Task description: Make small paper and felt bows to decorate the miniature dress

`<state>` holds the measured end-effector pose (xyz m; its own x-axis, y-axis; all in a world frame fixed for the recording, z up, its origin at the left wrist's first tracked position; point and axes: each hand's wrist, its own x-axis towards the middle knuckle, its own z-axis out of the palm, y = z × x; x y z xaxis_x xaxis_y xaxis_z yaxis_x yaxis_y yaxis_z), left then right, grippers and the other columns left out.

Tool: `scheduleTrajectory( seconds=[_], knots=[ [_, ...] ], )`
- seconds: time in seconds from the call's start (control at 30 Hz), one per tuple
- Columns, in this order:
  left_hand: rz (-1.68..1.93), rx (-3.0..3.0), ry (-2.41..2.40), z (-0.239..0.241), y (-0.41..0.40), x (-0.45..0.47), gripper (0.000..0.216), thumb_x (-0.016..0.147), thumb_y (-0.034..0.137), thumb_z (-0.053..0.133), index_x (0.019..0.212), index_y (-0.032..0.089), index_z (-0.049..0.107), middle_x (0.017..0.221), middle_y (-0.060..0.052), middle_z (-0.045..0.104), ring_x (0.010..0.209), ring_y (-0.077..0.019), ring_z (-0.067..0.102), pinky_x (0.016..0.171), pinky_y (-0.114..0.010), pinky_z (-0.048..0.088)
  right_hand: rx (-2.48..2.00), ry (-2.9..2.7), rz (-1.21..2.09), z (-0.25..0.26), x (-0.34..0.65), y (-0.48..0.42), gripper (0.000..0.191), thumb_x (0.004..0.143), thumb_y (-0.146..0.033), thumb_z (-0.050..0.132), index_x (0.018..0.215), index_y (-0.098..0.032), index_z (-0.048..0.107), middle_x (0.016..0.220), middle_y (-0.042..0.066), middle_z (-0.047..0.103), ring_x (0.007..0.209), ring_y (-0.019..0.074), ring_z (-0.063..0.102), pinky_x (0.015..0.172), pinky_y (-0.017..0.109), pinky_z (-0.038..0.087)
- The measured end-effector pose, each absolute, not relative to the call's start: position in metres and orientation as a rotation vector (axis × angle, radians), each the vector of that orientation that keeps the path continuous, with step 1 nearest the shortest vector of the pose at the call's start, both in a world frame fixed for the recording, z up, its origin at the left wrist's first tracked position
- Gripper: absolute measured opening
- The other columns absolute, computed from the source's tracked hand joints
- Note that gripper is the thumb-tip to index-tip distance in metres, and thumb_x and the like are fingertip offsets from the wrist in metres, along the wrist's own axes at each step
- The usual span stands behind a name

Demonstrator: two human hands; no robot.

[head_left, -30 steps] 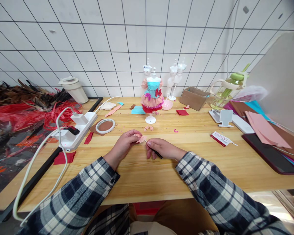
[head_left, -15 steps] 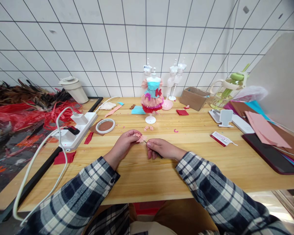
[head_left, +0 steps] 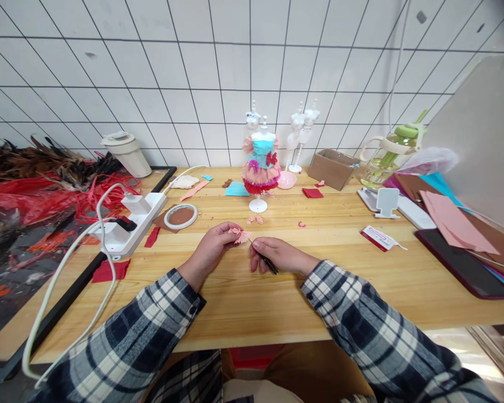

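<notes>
Low over the front of the wooden table, my left hand (head_left: 215, 243) pinches a ruffled piece of pink crepe paper (head_left: 240, 235) between thumb and fingers. Just to its right, my right hand (head_left: 273, 254) is closed around slim black tweezers (head_left: 269, 263), whose thin tip points at the paper's edge. Whether the tip touches the paper, I cannot tell. Behind both hands stands a small white dress form (head_left: 264, 136) on a round base, wearing a paper dress (head_left: 258, 168) in blue, pink and red. Small pink paper pieces (head_left: 255, 220) lie in front of its base.
A white power strip (head_left: 136, 224) with looping cables and a tape roll (head_left: 180, 216) lie on the left. A cardboard box (head_left: 333, 168), a drink bottle (head_left: 392, 154), a phone stand (head_left: 387, 202) and a dark phone (head_left: 462, 263) are on the right. More dress forms (head_left: 306, 126) stand behind.
The tweezers have turned slightly in my right hand, so more of their black body shows below the fingers. My left hand and the pink paper stay almost in place.
</notes>
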<state>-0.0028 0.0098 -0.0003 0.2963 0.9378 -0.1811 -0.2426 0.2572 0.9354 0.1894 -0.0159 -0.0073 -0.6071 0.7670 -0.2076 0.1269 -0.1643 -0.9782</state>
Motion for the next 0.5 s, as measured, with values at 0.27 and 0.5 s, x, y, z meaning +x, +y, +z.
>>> scheduleTrajectory(
  seconds=[0.27, 0.5],
  knots=[
    [0.959, 0.972, 0.915, -0.0005, 0.0096, -0.0033, 0.021, 0.063, 0.02, 0.077, 0.079, 0.014, 0.065, 0.069, 0.0, 0.064, 0.064, -0.0107, 0.055, 0.065, -0.023, 0.041, -1.009, -1.655, 1.822, -0.0069, 0.1895, -0.0153, 0.042, 0.092, -0.058, 0.042, 0.08, -0.018, 0.049, 0.069, 0.004, 0.068, 0.051, 0.0092, 0.055, 0.05, 0.02, 0.042],
    [0.955, 0.969, 0.907, -0.0004, 0.0097, -0.003, 0.021, 0.063, 0.02, 0.077, 0.079, 0.014, 0.065, 0.068, 0.001, 0.063, 0.064, -0.0103, 0.054, 0.065, -0.022, 0.04, -0.996, -1.634, 1.827, -0.0101, 0.1897, -0.0138, 0.042, 0.092, -0.058, 0.043, 0.081, -0.018, 0.047, 0.069, 0.003, 0.069, 0.05, 0.0093, 0.055, 0.049, 0.02, 0.041]
  ],
)
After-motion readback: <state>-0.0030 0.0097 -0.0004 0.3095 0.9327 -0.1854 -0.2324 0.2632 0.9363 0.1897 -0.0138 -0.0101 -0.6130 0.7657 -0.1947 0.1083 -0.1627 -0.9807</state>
